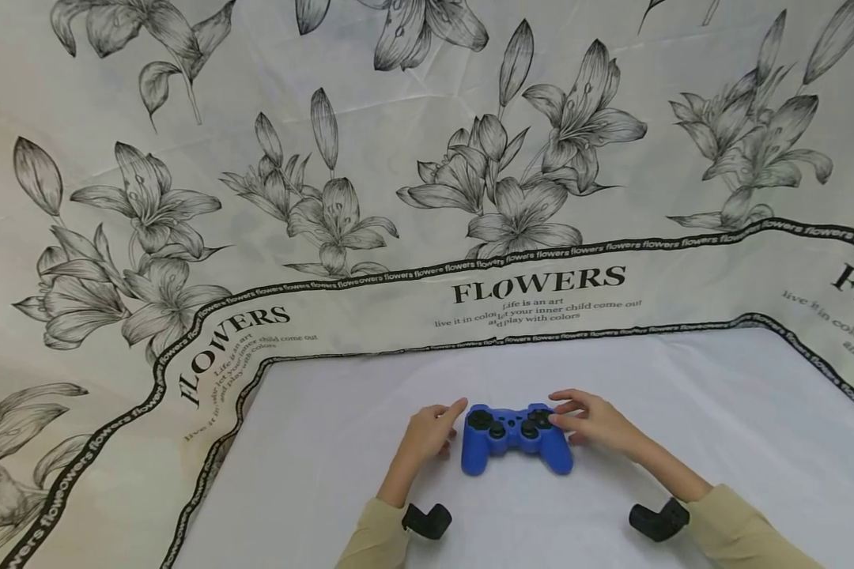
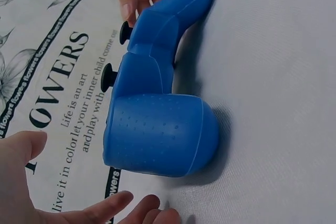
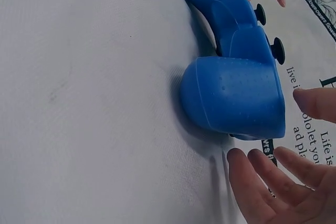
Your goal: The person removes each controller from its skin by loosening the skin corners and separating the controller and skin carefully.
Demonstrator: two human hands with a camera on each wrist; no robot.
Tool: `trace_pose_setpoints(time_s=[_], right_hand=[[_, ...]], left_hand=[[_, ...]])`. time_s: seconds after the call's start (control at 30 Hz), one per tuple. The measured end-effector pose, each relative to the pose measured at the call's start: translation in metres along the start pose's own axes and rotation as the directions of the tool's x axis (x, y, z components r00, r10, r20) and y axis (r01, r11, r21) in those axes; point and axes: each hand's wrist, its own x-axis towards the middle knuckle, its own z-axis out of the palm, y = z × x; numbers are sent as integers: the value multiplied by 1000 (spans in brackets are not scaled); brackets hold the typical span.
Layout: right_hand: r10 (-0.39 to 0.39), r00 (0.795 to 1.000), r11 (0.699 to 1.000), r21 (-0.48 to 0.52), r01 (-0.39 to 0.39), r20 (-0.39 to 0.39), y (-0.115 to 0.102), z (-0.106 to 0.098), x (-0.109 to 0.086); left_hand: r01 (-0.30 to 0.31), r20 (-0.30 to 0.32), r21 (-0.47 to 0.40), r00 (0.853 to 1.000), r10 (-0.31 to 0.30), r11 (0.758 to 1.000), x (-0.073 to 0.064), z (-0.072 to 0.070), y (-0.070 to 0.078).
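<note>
A blue game controller (image 1: 511, 423) with black thumbsticks and buttons lies on the white cloth, its two grips toward the person. At its left side is my left hand (image 1: 428, 435), thumb raised and fingers spread; the left wrist view shows a gap between the fingertips (image 2: 123, 196) and the controller (image 2: 157, 135). On the other side my right hand (image 1: 594, 423) has its thumb and fingers parted around the controller's right end. In the right wrist view its fingertips (image 3: 236, 156) sit just off the controller (image 3: 236, 98). Neither hand grips it.
The white cloth (image 1: 313, 458) covers the surface around the controller. Behind it rises a flower-printed cloth (image 1: 370, 316) with a black lettered border. Black wrist mounts (image 1: 428, 521) sit on both forearms, over beige sleeves (image 1: 377, 537).
</note>
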Motion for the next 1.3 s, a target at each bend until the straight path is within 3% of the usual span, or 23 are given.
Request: trace_pose_setpoints(time_s=[0.2,0.43,0.67,0.93,1.3], right_hand=[[49,999,998,-31,-49,-2,-6,2,-1],[92,996,994,-50,-92,-6,-10,-4,-4],[173,985,985,-27,-173,-17,-11,1,0],[216,976,976,-30,-217,-31,-9,6,2],[194,981,980,-30,-195,-32,-8,8,1]], left_hand=[[54,54,-32,997,-52,998,6,2,3],[22,126,-111,992,-8,994,8,9,10],[43,118,-87,992,-33,995,8,11,6],[59,128,-144,991,-41,988,10,11,1],[-23,129,-186,990,47,982,13,11,-4]])
